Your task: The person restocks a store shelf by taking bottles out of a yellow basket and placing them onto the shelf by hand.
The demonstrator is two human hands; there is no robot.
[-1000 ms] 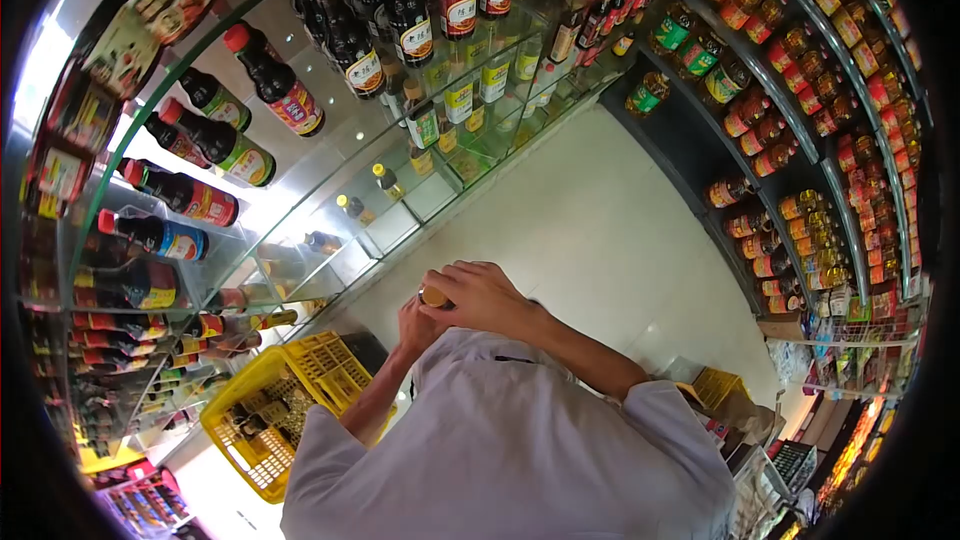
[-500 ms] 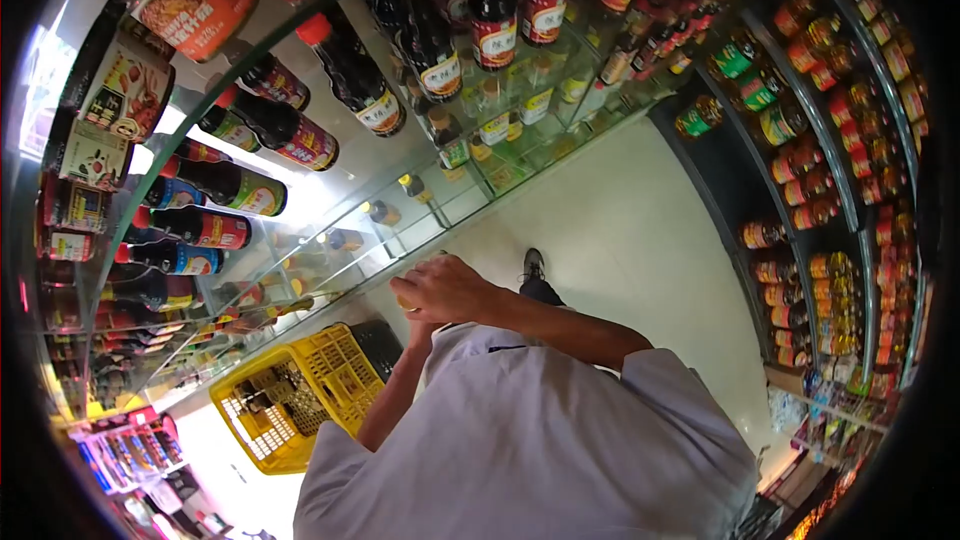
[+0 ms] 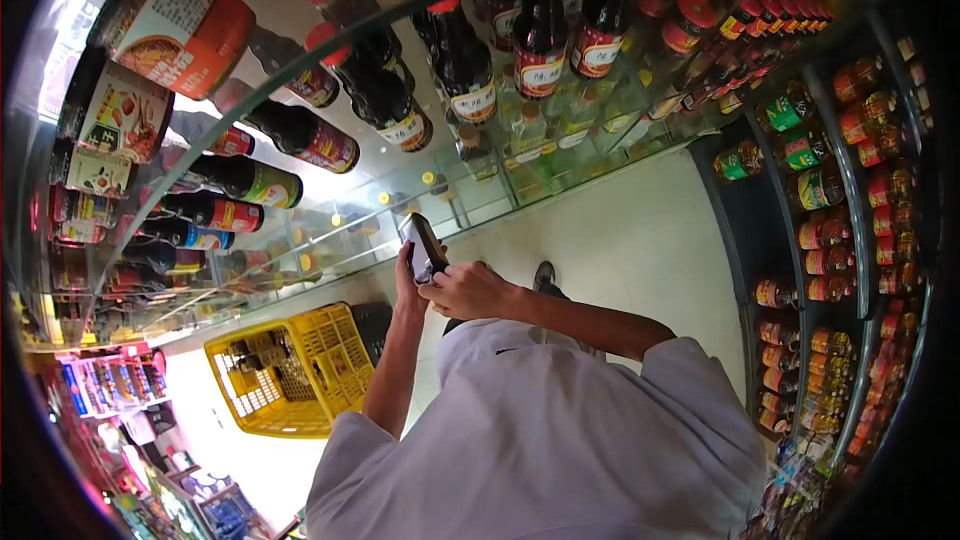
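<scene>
A dark bottle with a pale label is held upright-tilted in front of my body, near the glass shelves. My left hand is wrapped round its left side and lower part. The fingers of my right hand are bent against the bottle's lower right side, and their tips are partly hidden. Dark sauce bottles with red caps stand on the glass shelf beyond my hands.
A yellow crate with a few bottles inside is on the floor at the left. Racks of oil bottles line the right side. A shoe shows on the floor. Large red-and-white tubs sit at the upper left.
The dark bottle, mostly covered by my hands before, now shows between them. My hands have moved apart a little. The view has shifted, with the shelf bottles appearing further right.
</scene>
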